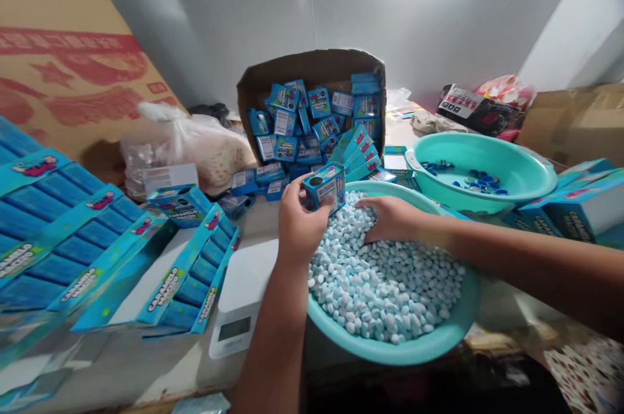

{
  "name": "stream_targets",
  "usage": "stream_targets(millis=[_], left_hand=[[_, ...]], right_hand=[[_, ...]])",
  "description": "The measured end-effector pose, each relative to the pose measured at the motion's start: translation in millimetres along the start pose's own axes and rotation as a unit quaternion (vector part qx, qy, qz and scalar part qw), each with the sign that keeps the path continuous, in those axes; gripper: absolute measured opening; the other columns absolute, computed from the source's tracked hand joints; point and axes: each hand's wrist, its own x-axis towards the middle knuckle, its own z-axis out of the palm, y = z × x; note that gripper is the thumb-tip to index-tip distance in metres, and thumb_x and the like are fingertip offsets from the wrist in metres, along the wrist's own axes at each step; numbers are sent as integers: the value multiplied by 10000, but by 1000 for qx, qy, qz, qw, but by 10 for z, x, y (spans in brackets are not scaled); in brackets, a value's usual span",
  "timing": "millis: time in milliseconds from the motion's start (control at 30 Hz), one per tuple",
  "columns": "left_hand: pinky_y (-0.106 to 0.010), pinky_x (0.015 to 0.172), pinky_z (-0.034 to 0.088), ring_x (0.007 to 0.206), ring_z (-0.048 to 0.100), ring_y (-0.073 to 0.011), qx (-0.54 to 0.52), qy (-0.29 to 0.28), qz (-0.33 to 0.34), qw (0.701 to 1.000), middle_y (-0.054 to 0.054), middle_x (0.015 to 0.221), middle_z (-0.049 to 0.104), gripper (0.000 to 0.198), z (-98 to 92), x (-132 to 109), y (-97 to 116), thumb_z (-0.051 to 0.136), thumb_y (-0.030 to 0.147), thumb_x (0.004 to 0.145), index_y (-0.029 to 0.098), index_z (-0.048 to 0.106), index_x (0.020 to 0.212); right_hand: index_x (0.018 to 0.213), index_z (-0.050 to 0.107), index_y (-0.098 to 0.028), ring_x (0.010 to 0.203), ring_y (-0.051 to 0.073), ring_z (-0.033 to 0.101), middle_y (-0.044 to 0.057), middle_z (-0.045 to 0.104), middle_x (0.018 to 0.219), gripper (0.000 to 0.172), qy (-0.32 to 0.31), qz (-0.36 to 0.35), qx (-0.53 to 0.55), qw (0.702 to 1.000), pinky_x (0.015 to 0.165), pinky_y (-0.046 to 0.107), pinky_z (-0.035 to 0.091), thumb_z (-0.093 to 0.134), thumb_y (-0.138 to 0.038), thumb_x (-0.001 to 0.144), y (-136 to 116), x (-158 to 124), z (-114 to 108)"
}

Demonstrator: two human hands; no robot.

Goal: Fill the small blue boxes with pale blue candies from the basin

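1. Left forearm point(275, 329) comes nearest; the left hand point(302, 222) grips a small blue printed container point(326, 190) between fingers and thumb.
2. Its top shows a dark round opening; it is by the far-left rim of the turquoise basin point(390, 352).
3. The right hand point(394, 219) dips into blue-and-white candies point(385, 290), fingers partly buried, their spread impossible to tell.

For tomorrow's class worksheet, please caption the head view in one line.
Left hand holding a small blue container, right hand dug into blue-and-white pellets in a turquoise basin.
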Motion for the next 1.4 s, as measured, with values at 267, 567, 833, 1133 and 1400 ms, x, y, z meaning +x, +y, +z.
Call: stream_targets(millis=[267,567,833,1133,1400], left_hand=[[-364,993,573,1088,715,-230,-57,-46,2,997,-108,1188,711,549,16,-23,27,776,213,755,175,579,1265],[-367,971,573,1053,726,-229,-40,-42,-4,998,-91,1166,727,553,0,-24,52,784,215,748,186,599,1269],[-338,903,570,1012,722,-220,20,-79,49,996,-81,1158,727,552,-59,-40,58,769,268,788,213,607,1312],[-354,904,574,1013,715,-220,102,-80,87,988,-39,1115,754,498,-38,-89,121,749,290,807,267,656,1295],[-366,875,579,1005,710,-218,101,-92,67,988,-19,1096,755,483,-28,-147,200,759,296,802,300,672,1277]], right_hand=[[1215,733,-162,1069,274,679,72,748,1167,595,37,-40,107,993,951,350,525,735,-196,621,84,144,35],[989,676,-188,454,108,503,-60,539,558,401,92,59,389,915,387,214,331,771,-323,624,-190,100,-160],[906,565,-225,474,89,487,-42,539,679,380,198,-12,567,800,376,227,283,785,-289,603,-482,225,-534],[942,450,-246,546,64,424,-45,469,758,408,187,-65,619,760,441,226,261,682,-377,632,-931,384,-655],[917,467,-243,517,66,438,-49,472,737,334,218,-89,639,732,415,233,260,697,-323,689,-985,381,-485]])
